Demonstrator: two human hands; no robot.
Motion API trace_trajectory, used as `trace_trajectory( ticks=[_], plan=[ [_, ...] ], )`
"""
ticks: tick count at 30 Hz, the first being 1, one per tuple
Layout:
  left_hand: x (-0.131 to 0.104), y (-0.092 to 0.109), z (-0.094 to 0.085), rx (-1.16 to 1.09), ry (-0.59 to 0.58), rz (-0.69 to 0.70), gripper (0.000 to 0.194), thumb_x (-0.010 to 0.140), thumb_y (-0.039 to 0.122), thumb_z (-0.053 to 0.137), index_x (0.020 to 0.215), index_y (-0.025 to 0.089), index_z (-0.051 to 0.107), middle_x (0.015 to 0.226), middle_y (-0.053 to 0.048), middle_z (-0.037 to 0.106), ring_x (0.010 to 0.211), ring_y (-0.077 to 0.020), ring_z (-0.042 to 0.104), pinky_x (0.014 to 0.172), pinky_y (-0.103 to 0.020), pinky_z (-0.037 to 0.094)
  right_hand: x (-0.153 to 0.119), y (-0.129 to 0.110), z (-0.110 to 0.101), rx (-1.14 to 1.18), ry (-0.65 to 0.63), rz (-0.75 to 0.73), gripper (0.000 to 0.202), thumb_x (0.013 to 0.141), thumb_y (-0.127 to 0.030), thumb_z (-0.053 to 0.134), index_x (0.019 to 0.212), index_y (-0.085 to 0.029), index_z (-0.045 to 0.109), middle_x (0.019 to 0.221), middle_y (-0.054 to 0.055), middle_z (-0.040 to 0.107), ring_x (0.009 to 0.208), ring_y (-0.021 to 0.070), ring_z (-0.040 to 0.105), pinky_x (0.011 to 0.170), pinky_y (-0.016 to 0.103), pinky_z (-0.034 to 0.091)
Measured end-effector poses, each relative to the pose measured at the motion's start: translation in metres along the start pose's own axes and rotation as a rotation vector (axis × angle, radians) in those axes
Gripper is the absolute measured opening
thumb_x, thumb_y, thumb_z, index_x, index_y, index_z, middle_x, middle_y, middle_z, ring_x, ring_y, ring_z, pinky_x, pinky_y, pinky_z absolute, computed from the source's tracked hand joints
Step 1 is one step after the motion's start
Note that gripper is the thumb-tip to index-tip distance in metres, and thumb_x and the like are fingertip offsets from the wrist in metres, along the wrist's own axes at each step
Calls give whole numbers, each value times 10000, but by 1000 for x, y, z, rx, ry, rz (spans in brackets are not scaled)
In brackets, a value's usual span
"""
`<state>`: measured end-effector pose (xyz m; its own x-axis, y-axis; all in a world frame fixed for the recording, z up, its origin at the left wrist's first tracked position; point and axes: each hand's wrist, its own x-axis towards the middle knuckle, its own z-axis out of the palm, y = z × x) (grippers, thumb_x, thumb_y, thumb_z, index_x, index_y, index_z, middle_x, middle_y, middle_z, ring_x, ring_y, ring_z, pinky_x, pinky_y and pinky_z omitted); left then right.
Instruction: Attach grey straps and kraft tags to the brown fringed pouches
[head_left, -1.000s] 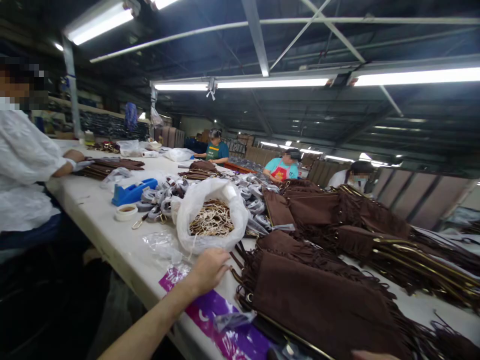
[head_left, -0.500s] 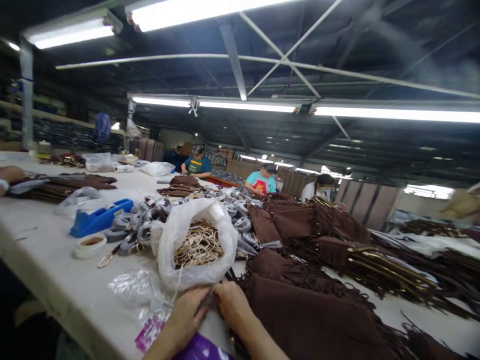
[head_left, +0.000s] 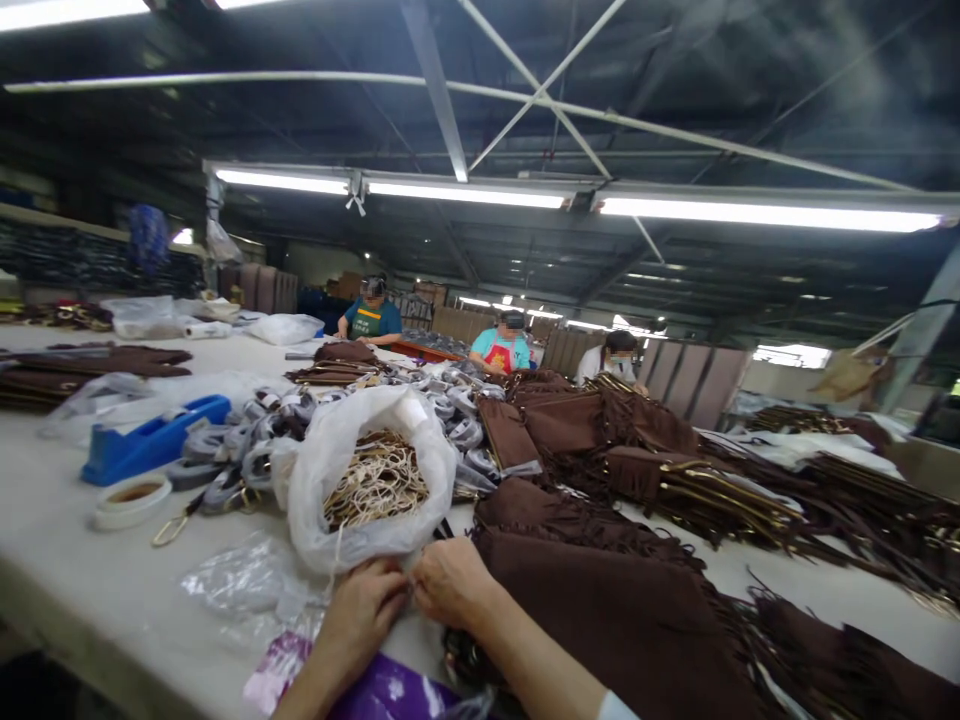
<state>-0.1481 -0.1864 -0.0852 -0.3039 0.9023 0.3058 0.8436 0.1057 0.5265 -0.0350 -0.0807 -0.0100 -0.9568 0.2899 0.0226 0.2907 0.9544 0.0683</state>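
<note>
My left hand (head_left: 365,606) and my right hand (head_left: 452,583) meet at the near side of a white plastic bag (head_left: 307,510), fingers closed and pinched together. What they hold between them is too small to make out. The bag stands open, filled with cream strings and tan pieces (head_left: 379,480). Beneath my left forearm lies a purple plastic wrapper (head_left: 394,690). Dark brown fringed fabric pieces (head_left: 592,610) lie just right of my right hand, and crumpled clear plastic (head_left: 244,578) is to the left of my left hand.
A blue tape dispenser (head_left: 154,437) and a white tape roll (head_left: 133,502) sit on the left, beside wrapped grey straps (head_left: 247,450). Brown bags with gold zips (head_left: 720,500) are piled at right. Three people work at the far side, one in a red apron (head_left: 500,355).
The view has turned to the right, so the scene sits further left. My two hands have come closer together, and my right forearm reaches further across the brown fabric.
</note>
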Motion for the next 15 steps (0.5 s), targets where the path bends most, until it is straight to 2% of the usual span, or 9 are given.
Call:
trace_trajectory(
  ticks=[2, 4, 6, 9, 12, 15],
  plan=[
    [-1, 3, -1, 7, 2, -17, 264, 887, 234, 482, 892, 223, 745, 1015, -63, 705, 1004, -231, 617, 885, -322, 453, -10, 15, -5, 43, 47, 32, 184, 797, -172, 564, 771, -149, 745, 875, 163, 774, 811, 309, 721, 686, 352, 521],
    [-1, 4, -1, 1, 21, -13, 267, 894, 234, 474, 858, 218, 739, 993, -59, 706, 988, -227, 616, 882, -325, 450, -29, 39, -11, 105, 105, 90, 184, 771, -133, 539, 694, -147, 706, 821, 157, 763, 769, 288, 710, 671, 336, 499],
    [-2, 4, 0, 3, 40, 2, 267, 898, 232, 472, 854, 218, 735, 978, -57, 709, 980, -227, 617, 878, -326, 452, -56, 67, -15, 188, 172, 156, 218, 769, -119, 491, 625, -164, 648, 737, 113, 740, 714, 240, 689, 649, 297, 476],
    [-2, 0, 0, 37, 51, 39, 276, 908, 221, 462, 871, 214, 736, 979, -62, 722, 982, -232, 623, 887, -338, 463, -108, 99, -19, 326, 274, 249, 295, 838, -162, 374, 644, -193, 593, 585, 18, 657, 580, 164, 629, 570, 227, 447],
    [-3, 4, -1, 87, 72, 102, 265, 887, 206, 484, 918, 208, 747, 1101, -93, 721, 1067, -281, 611, 958, -419, 455, -160, 103, -12, 488, 432, 365, 333, 905, -250, 322, 684, -209, 568, 506, -34, 567, 487, 147, 565, 508, 215, 429],
    [-10, 31, 4, 9, 161, 151, 300, 823, 239, 584, 1085, 212, 727, 1260, -124, 663, 1199, -347, 541, 1048, -518, 391, -197, 83, 8, 668, 623, 454, 322, 935, -358, 394, 700, -225, 570, 521, -49, 531, 472, 147, 536, 480, 224, 413]
  ],
)
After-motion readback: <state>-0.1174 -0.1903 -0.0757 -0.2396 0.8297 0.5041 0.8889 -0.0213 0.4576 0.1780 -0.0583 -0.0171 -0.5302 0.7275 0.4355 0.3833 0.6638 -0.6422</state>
